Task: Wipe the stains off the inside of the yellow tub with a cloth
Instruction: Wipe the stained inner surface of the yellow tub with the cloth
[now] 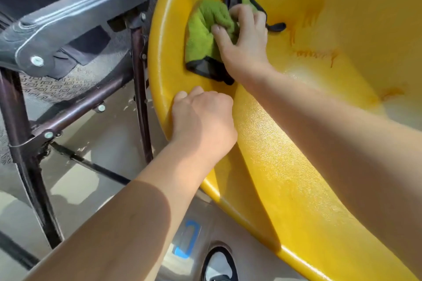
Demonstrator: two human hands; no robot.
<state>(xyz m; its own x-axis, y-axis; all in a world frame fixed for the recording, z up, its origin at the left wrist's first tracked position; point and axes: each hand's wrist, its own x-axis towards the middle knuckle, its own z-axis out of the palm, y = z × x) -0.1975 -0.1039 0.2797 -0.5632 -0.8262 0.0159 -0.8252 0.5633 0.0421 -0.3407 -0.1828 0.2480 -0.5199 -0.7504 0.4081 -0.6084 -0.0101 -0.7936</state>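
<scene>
A big yellow tub fills the right of the view. My right hand presses a green cloth with black trim against the tub's inner left wall. My left hand is closed over the tub's rim just below the cloth. Orange-brown stains streak the inner wall to the right of the cloth, and another smear lies lower right.
A folding chair with a dark metal frame and grey plastic armrest stands directly left of the tub. Tiled floor lies below. A blue tape mark and a shoe show at the bottom.
</scene>
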